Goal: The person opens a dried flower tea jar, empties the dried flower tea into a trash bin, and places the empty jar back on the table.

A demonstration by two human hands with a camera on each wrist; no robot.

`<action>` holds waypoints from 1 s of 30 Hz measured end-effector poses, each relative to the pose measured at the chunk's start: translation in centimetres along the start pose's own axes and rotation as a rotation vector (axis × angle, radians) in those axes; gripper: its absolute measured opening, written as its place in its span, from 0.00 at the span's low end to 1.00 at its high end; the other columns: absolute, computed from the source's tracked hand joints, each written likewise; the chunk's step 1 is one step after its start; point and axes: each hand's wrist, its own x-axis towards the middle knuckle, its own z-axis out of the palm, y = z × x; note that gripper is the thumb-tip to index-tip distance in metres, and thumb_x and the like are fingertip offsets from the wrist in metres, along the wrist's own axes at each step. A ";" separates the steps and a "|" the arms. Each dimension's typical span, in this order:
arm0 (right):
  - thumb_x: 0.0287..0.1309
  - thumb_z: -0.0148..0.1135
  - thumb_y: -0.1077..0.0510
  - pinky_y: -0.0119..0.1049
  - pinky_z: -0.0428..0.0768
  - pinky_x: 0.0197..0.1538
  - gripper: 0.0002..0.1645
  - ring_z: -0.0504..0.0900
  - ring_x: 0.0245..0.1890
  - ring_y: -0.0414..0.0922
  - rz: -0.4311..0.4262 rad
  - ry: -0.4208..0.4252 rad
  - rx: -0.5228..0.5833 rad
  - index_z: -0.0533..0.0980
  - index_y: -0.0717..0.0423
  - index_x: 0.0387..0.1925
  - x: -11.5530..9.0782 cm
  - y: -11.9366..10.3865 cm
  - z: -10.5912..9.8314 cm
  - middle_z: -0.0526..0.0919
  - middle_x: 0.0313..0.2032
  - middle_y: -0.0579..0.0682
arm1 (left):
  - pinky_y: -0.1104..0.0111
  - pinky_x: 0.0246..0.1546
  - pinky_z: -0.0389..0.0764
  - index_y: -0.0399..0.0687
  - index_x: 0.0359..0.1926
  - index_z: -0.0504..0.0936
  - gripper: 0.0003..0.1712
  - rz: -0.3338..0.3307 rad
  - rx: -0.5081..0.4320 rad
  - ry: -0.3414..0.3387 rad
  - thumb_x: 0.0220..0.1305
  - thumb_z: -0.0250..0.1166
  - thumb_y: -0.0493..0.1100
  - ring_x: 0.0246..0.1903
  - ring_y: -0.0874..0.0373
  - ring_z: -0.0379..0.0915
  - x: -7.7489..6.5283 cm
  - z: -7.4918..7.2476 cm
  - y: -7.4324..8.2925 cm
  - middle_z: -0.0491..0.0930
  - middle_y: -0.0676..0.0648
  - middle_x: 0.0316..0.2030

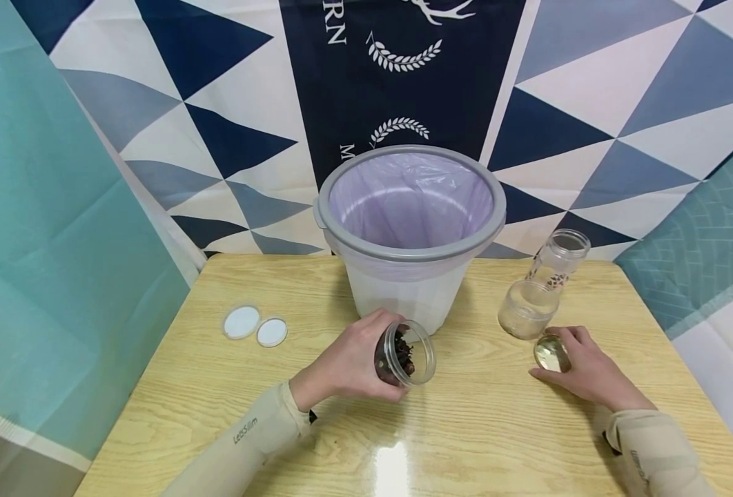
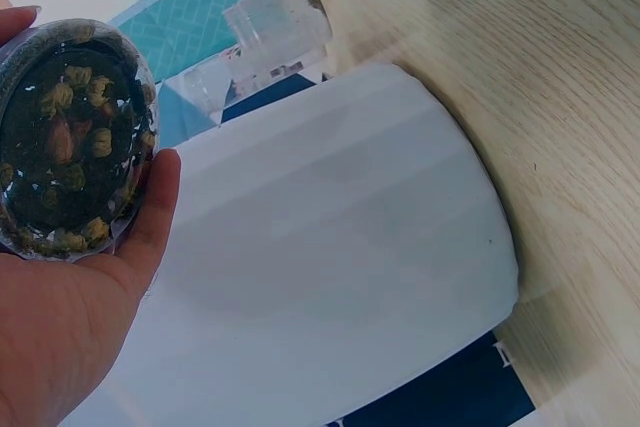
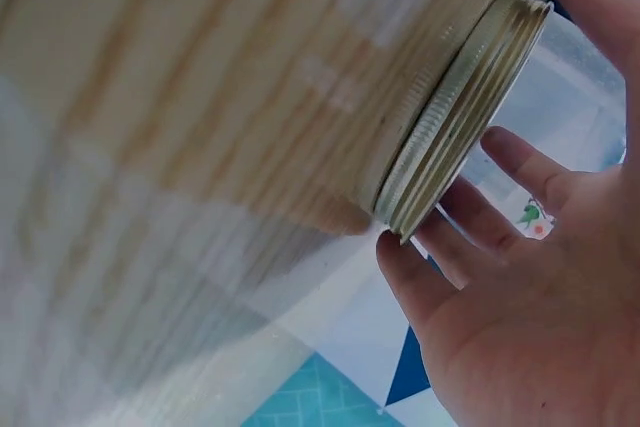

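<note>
In the head view my left hand [image 1: 363, 355] grips a clear jar [image 1: 427, 359], tilted with its open mouth to the right. Dark dried flower tea [image 1: 402, 353] lies inside it. The left wrist view shows the jar's base, with yellowish dried buds [image 2: 102, 142] against it and the left thumb along its side. On the right of the table, my right hand [image 1: 593, 369] holds a round gold lid [image 1: 551, 353] low over the wood, thumb and fingers around its rim. The right wrist view shows the fingertips at the lid's ridged edge [image 3: 465, 112].
A white bin [image 1: 397, 297] with a grey rim and purple liner stands behind the left hand. Two white discs [image 1: 241, 322] lie on the left of the table. Beyond the right hand stand a short clear jar [image 1: 528, 310] and a taller patterned one [image 1: 555, 259].
</note>
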 end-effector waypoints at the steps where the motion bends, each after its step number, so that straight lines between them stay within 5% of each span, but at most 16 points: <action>1: 0.53 0.77 0.36 0.72 0.75 0.51 0.54 0.75 0.54 0.74 0.001 0.004 0.007 0.65 0.66 0.67 -0.1 0.0 -0.1 0.65 0.59 0.73 | 0.67 0.56 0.82 0.44 0.61 0.75 0.50 -0.001 -0.006 0.001 0.33 0.85 0.50 0.51 0.59 0.78 0.0 0.0 0.0 0.79 0.49 0.52; 6: 0.61 0.72 0.39 0.74 0.74 0.48 0.49 0.76 0.51 0.75 0.010 0.118 0.028 0.65 0.70 0.66 -0.1 -0.3 -1.5 0.66 0.59 0.74 | 0.65 0.56 0.83 0.45 0.61 0.76 0.50 -0.011 -0.027 0.018 0.32 0.85 0.49 0.51 0.58 0.78 -0.2 -0.4 0.1 0.80 0.48 0.52; 14: 0.67 0.67 0.51 0.64 0.71 0.46 0.33 0.73 0.50 0.67 -0.086 0.589 0.079 0.71 0.67 0.65 0.5 -4.3 -4.3 0.74 0.54 0.69 | 0.64 0.55 0.84 0.46 0.61 0.75 0.51 0.011 -0.025 0.065 0.32 0.86 0.51 0.51 0.57 0.79 -0.8 -1.9 0.9 0.80 0.48 0.53; 17: 0.67 0.67 0.49 0.42 0.72 0.57 0.33 0.74 0.51 0.64 -0.196 0.731 0.120 0.73 0.64 0.65 1.4 -7.0 -5.1 0.77 0.52 0.67 | 0.63 0.56 0.84 0.45 0.62 0.74 0.53 0.028 -0.022 0.090 0.32 0.86 0.51 0.52 0.56 0.79 -1.3 -3.2 1.6 0.80 0.48 0.54; 21: 0.71 0.60 0.37 0.20 0.60 0.61 0.38 0.74 0.50 0.62 -0.364 0.856 0.199 0.74 0.65 0.64 3.2 -11.2 -6.7 0.79 0.51 0.67 | 0.62 0.56 0.84 0.43 0.63 0.73 0.54 0.082 -0.033 0.160 0.30 0.86 0.50 0.53 0.55 0.80 -1.7 -5.9 2.4 0.80 0.46 0.55; 26: 0.72 0.53 0.30 0.28 0.65 0.63 0.42 0.75 0.52 0.63 -0.538 0.955 0.269 0.77 0.66 0.59 5.7 -16.5 -9.2 0.81 0.50 0.68 | 0.60 0.56 0.85 0.40 0.64 0.73 0.55 0.150 -0.021 0.263 0.31 0.86 0.48 0.54 0.50 0.81 -1.3 -10.0 3.2 0.81 0.43 0.56; 30: 0.74 0.48 0.30 0.40 0.72 0.60 0.40 0.77 0.53 0.62 -0.625 0.913 0.234 0.79 0.63 0.56 7.5 -19.6 -10.4 0.82 0.51 0.64 | 0.59 0.57 0.84 0.37 0.64 0.74 0.54 0.169 0.022 0.320 0.33 0.86 0.48 0.54 0.51 0.80 -0.3 -13.3 3.6 0.81 0.42 0.55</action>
